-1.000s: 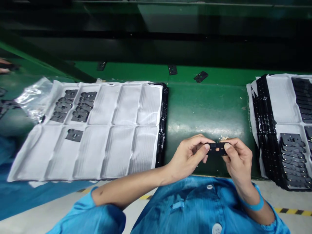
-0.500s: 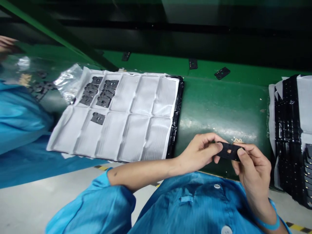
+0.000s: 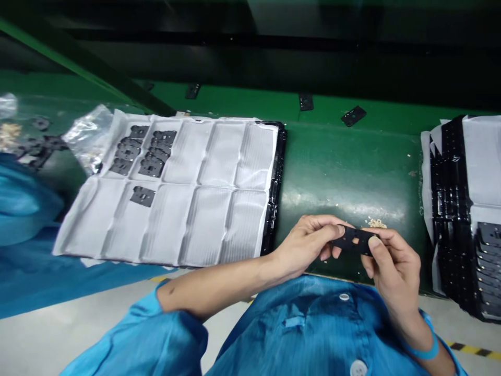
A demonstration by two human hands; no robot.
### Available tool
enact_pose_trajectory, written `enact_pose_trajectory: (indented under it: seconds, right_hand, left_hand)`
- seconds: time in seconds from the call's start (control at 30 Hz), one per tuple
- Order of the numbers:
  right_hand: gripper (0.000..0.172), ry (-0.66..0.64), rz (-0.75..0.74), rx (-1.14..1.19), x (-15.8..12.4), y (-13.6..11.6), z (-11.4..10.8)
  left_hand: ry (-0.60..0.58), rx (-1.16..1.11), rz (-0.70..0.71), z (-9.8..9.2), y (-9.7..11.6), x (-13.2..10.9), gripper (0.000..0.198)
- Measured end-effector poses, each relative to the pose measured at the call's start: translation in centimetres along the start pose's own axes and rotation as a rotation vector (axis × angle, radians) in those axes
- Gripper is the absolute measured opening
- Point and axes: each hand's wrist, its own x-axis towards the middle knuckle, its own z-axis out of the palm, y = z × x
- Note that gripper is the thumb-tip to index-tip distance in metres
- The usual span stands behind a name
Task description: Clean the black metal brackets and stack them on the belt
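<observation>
Between my two hands is a small flat black plate point(image 3: 355, 241) with a square hole near its middle. My left hand point(image 3: 309, 243) pinches its left end, thumb on top. My right hand point(image 3: 393, 261) grips the right end, its thumb also pressed on the upper face. Both hands hover over the green bench point(image 3: 332, 172), close to my body. To the left lies a tray lined with white sheet point(image 3: 211, 224), divided into compartments. Similar black plates point(image 3: 154, 156) overlap in two of its far-left compartments, and a single plate point(image 3: 143, 196) rests in a near one.
A stack of black trays point(image 3: 450, 209) with white liners stands at right, plates in the top one. Loose plates point(image 3: 353, 116) lie along the back. Pale crumbs point(image 3: 377, 223) sit beyond my right hand. A clear bag point(image 3: 90, 138) and a co-worker's blue sleeve point(image 3: 27, 198) are at left.
The view has shifted slightly, so the bench things sit further left. My hands keep the same hold on the black plate. At left, the co-worker's hand has left the view.
</observation>
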Motion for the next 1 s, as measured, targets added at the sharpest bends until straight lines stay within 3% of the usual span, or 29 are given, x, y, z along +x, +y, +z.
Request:
enact_pose_trajectory:
  seconds: [0.13, 0.57, 0.83, 1.0]
  right_hand:
    - [0.015, -0.062, 0.052, 0.060, 0.1, 0.2, -0.4]
    - [0.020, 0.041, 0.183, 0.139, 0.6, 0.5, -0.8]
    - [0.019, 0.069, 0.145, 0.033, 0.2, 0.6, -0.8]
    - [0.016, 0.077, 0.000, -0.049, -0.4, 0.2, -0.2]
  left_hand:
    - [-0.010, 0.005, -0.012, -0.1, 0.2, -0.2, 0.028]
    - [-0.104, 0.070, -0.042, 0.2, 0.9, -0.6, 0.024]
    - [-0.067, 0.053, -0.033, 0.4, 0.0, -0.2, 0.025]
    - [-0.011, 0.088, -0.001, 0.0, -0.4, 0.2, 0.027]
